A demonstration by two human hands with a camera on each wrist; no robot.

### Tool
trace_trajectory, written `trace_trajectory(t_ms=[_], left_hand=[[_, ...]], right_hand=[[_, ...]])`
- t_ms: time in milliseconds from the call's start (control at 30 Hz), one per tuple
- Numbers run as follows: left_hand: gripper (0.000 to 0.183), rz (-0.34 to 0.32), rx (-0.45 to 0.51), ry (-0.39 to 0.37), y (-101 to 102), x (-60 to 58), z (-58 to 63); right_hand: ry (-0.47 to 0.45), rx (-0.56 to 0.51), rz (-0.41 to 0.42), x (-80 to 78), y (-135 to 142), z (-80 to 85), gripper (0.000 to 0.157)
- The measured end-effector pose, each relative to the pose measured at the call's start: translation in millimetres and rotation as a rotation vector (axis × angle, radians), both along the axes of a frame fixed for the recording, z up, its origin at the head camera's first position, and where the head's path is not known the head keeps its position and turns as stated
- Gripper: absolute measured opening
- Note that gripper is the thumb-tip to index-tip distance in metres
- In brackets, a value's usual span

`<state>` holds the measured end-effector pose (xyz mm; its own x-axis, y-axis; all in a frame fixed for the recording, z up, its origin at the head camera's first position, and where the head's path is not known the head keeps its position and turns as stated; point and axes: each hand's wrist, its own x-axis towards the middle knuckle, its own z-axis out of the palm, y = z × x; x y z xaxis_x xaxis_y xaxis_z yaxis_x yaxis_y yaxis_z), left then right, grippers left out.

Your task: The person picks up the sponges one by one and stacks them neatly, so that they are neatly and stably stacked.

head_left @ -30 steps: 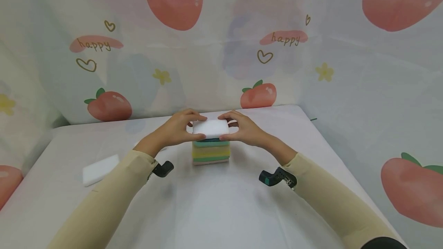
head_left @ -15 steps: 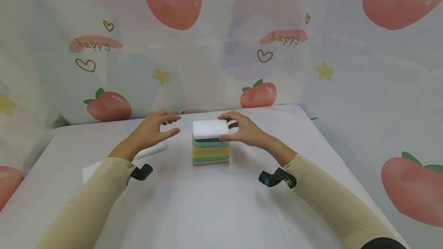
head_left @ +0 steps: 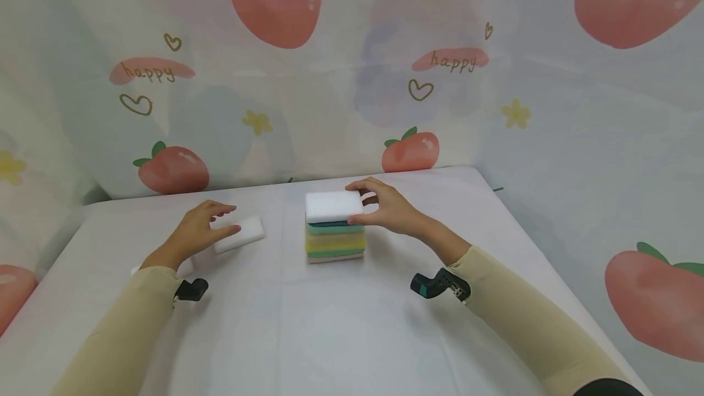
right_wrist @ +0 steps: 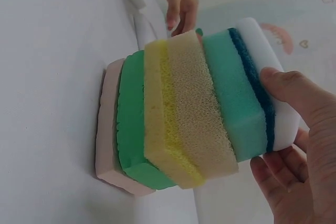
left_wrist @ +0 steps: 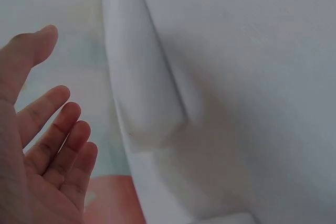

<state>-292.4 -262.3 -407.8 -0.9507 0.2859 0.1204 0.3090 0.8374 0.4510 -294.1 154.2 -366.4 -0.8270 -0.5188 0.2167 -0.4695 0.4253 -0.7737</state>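
"Several sponges [right_wrist: 191, 103] are standing stacked on the table [head_left: 341, 322]; what is holding the top white block [head_left: 330, 206]?"

"The right hand [head_left: 387, 209] is pinching its right end; the left hand [head_left: 195, 231] is hovering relaxed, gripping nothing, near a loose white block [head_left: 249, 236] lying on the table."

"How is the top one likely to be handling?"

"It is looking light, soft and easily dented, probably not slippery; gentle gripping across its long edges is seeming best."

"Containers?"

"None is showing; the stack is resting directly on the table."
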Motion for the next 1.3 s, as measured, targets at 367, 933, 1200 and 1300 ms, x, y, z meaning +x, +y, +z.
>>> trace_trajectory(t_ms=[367, 933, 1200, 1300], left_hand=[[0.075, 0.083, -0.059, -0.095, -14, -0.8, -18.9], [0.074, 0.071, -0.055, -0.099, -14, 0.8, -27.4], [0.073, 0.072, -0.049, -0.084, -14, 1.9, -28.9], [0.072, 0.072, -0.05, -0.081, -14, 1.4, -29.1]], right_hand=[[-0.008, -0.002, 0.002, -0.5, -2, 1.2, 0.063], [-0.018, -0.008, -0.009, -0.9, 0, -2.3, 0.064], [-0.02, -0.019, -0.01, 0.5, -1, -2.1, 0.063], [-0.02, -0.02, -0.013, 0.6, -1, -1.7, 0.063]])
